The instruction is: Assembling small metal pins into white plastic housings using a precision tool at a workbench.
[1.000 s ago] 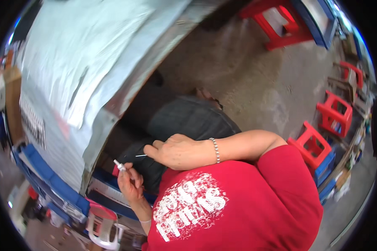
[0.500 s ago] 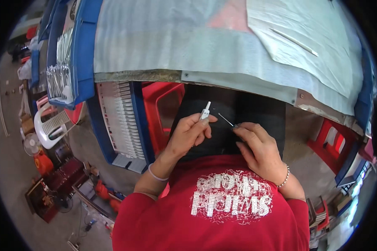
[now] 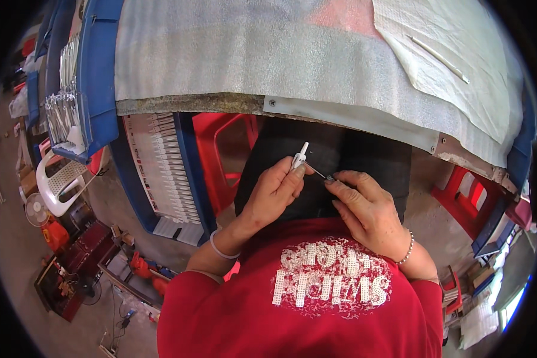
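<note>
My left hand (image 3: 269, 194) pinches a small white plastic piece (image 3: 301, 155) with a narrow tip pointing up and away, above my dark-trousered lap. Between the fingers of my right hand (image 3: 369, 209) is a thin metal-shafted tool (image 3: 315, 170) resembling a small screwdriver; its handle is mostly hidden by the fingers. The tool's tip reaches the lower side of the white piece, beside my left fingertips. Whether it sits inside the piece is too small to tell.
A covered table (image 3: 221, 59) spans the front, with a white sheet (image 3: 459, 77) and a slender white rod (image 3: 438, 58) at right. On the left are a blue bin (image 3: 101, 77) of shiny slender pieces and a blue-sided tray (image 3: 138, 179) of white parts. A red stool (image 3: 206, 143) stands beneath.
The tool's tip has come against the white piece; before, there was a gap between them. The white piece has tilted slightly to the right. The view has shifted a little.
</note>
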A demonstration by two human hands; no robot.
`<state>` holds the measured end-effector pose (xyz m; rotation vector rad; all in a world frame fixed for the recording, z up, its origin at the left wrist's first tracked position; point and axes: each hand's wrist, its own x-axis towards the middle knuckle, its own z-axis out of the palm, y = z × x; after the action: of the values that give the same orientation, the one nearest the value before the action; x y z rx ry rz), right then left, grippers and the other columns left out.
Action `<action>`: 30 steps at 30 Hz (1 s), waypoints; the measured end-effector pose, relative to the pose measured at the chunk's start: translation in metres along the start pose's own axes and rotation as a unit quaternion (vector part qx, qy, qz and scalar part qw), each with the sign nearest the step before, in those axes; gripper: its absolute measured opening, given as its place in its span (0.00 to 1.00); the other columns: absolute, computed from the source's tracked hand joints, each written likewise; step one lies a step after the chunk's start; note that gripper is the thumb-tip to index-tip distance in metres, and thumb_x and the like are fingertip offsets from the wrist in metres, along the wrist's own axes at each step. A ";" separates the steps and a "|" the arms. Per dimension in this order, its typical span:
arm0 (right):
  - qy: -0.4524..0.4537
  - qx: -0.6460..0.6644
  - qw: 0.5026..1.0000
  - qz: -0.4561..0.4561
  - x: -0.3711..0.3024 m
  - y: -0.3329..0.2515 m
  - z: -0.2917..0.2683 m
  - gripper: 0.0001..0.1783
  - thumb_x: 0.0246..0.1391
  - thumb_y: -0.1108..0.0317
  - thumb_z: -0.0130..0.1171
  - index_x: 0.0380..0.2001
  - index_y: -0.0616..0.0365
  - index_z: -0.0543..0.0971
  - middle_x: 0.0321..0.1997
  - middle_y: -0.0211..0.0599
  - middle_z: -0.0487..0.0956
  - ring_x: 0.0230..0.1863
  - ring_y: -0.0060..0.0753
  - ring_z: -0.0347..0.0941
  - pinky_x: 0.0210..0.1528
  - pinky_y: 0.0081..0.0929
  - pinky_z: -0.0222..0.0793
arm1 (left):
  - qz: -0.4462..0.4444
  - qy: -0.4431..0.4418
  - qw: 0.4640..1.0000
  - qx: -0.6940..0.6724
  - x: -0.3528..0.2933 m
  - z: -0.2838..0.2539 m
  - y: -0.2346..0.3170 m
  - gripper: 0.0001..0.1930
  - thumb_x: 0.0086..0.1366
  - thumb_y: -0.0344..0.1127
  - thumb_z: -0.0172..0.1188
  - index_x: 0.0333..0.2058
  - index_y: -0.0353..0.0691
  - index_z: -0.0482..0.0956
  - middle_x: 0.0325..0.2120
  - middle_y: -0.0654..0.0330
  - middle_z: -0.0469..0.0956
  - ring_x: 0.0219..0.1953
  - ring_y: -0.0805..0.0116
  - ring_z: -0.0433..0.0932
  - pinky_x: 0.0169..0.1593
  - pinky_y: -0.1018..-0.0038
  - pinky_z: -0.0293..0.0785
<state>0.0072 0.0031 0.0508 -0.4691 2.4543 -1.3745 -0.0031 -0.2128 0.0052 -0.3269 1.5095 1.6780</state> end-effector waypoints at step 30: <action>0.071 0.309 0.888 0.332 0.020 0.015 0.014 0.07 0.51 0.71 0.62 0.32 0.63 0.79 0.20 0.38 0.73 0.19 0.24 0.69 0.21 0.22 0.62 | 0.214 0.103 0.905 0.352 0.020 0.007 -0.031 0.08 0.67 0.30 0.49 0.32 0.31 0.63 0.20 0.38 0.72 0.26 0.38 0.75 0.26 0.50 0.68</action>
<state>-0.0071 -0.0083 0.0291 0.5825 1.8094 -1.7469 0.0090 -0.2002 -0.0282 0.2471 2.3546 1.2999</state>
